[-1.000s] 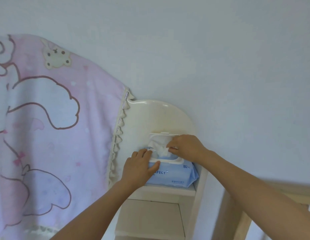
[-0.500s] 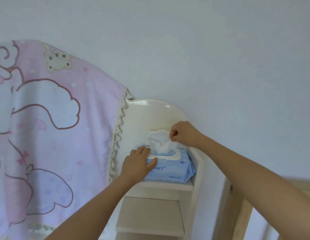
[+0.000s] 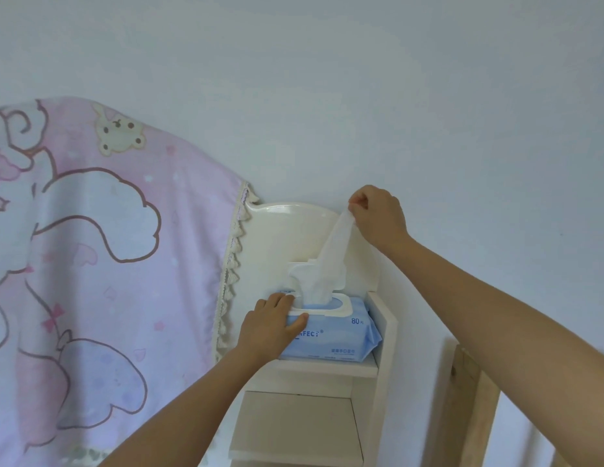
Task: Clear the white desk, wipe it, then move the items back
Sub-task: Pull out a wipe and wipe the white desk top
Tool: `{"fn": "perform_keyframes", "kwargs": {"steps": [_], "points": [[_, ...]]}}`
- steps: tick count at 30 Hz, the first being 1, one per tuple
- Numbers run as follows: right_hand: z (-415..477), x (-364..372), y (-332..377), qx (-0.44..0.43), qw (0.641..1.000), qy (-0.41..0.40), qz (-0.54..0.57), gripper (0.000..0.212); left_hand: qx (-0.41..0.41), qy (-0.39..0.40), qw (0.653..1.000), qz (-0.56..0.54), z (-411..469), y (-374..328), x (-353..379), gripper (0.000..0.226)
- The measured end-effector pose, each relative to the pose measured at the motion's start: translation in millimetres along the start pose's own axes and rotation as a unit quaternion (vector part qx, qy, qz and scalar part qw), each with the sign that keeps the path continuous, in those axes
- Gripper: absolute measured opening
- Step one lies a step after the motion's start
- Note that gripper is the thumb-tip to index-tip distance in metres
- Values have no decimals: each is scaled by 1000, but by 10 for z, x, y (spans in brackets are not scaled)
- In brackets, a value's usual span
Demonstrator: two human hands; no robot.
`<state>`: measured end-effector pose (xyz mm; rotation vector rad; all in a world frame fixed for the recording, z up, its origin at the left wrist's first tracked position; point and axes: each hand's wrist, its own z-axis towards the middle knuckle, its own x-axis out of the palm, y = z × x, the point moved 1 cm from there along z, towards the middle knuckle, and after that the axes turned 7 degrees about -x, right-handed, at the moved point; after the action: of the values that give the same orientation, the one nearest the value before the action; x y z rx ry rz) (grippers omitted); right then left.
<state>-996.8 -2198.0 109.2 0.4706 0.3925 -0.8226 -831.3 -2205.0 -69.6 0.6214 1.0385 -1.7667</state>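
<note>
Wet wipe (image 3: 327, 261): one sheet, pinched in the right hand's (image 3: 378, 214) closed fingers (image 3: 356, 205), now drawn well above the pack (image 3: 337, 335), where a moment ago it sat just at the opening; its tail hangs below those fingers, in the slot. Left hand (image 3: 270, 328): fingers (image 3: 280, 299) and thumb clamped round the pack's corner, steadying it on the shelf (image 3: 327, 365). Judgement: sheet nearly free, wiping next; desk out of view.

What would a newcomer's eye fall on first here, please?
The long white wet wipe stands out first, stretched up from the open blue soft pack of wipes on the top tier of the cream shelf unit and pinched at its top by the person's right grip. The left grip holds the pack's left end. A big pink cartoon blanket hangs to the left.
</note>
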Motion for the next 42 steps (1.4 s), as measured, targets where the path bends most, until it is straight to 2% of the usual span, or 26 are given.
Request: {"fn": "perform_keyframes", "kwargs": {"steps": [3, 11, 14, 16, 19, 22, 23, 25, 28, 31, 35, 38, 42], "points": [[116, -127, 56, 33, 995, -70, 59, 16, -1, 3, 1000, 6, 14, -2, 13, 48], [295, -453, 165, 3, 990, -119, 70, 9, -11, 11, 1000, 5, 15, 6, 20, 48], [266, -522, 192, -23, 998, -40, 40, 12, -16, 27, 999, -10, 16, 13, -8, 49], [201, -563, 210, -38, 998, 6, 57, 18, -19, 19, 998, -63, -13, 34, -53, 48], [91, -646, 235, -48, 992, 77, 90, 26, -7, -66, 979, -195, -145, 36, -235, 44], [-8, -684, 300, -66, 983, 130, 110, 24, 25, -145, 952, -268, -311, -77, -540, 69], [-41, -683, 336, -73, 980, 140, 123, 24, 37, -154, 946, -283, -359, -128, -633, 67], [-103, -674, 427, -87, 970, 154, 166, 24, 47, -140, 936, -318, -445, -205, -770, 55], [-190, -623, 550, -102, 952, 177, 226, 24, 40, -66, 925, -371, -578, -269, -887, 49], [-299, -519, 605, -95, 934, 205, 277, 23, 27, -5, 918, -396, -735, -249, -882, 30], [-555, -289, 562, -56, 907, 247, 336, 20, -32, 30, 904, -424, -1030, -100, -748, 29], [-813, -112, 527, -27, 872, 284, 397, 23, -92, 29, 900, -424, -1271, 24, -580, 28], [-1164, 74, 590, -38, 822, 367, 433, 28, -157, 38, 887, -431, -1587, 132, -446, 33]]}}
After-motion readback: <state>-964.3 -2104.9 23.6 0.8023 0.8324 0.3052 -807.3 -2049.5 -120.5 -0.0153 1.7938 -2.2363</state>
